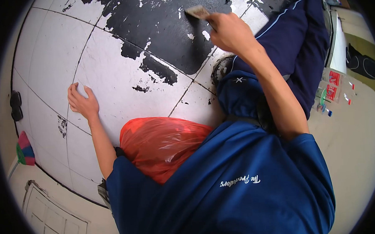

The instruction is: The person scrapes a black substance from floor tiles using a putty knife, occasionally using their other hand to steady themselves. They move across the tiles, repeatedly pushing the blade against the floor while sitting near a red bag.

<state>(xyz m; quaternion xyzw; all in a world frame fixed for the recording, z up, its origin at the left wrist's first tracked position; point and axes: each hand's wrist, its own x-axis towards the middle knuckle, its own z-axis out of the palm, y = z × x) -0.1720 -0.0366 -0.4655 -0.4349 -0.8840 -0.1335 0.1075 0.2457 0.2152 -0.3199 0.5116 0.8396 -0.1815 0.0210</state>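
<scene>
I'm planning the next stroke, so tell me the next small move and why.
I'd probably draw the flat tool toward the nearby white flecks: the right hand grips it over the black patch, which those flecks interrupt.

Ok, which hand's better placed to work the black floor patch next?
Right, most likely: the right hand grips the flat-headed tool, its head at the black floor patch. The left hand holds nothing visible and sits over white floor tile, off to the patch's left.
</scene>
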